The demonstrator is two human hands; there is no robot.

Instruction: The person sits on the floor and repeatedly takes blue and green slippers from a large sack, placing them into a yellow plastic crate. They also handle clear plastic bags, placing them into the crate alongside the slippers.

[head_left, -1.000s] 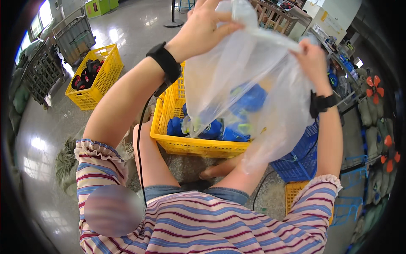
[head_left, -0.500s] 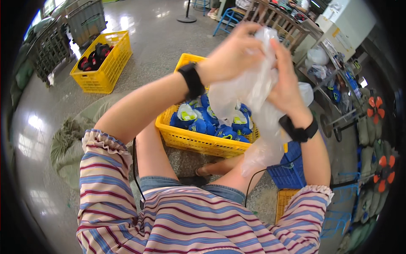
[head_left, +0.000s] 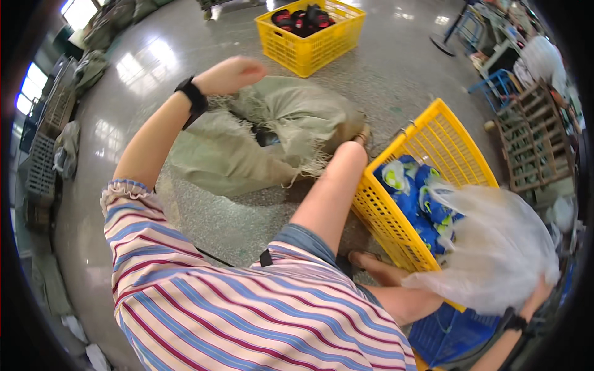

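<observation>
A translucent plastic bag [head_left: 495, 247] is gripped by the right hand [head_left: 542, 292] over a yellow crate [head_left: 388, 226] heaped with blue items [head_left: 408, 201]; well apart, the left hand [head_left: 232, 75] is raised, fingers loosely extended, over a green sack [head_left: 238, 164]; beyond, black-and-red items [head_left: 303, 23] are held in a farther crate [head_left: 309, 57]

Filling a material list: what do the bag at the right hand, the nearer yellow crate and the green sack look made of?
Bag: thin plastic film, likely; translucent, soft sheen, crinkled.
Crate: probably rigid moulded plastic, smooth; uniform yellow, lattice walls.
Sack: woven cloth or plastic weave, matte; loose frayed threads show, fibre unclear.
</observation>
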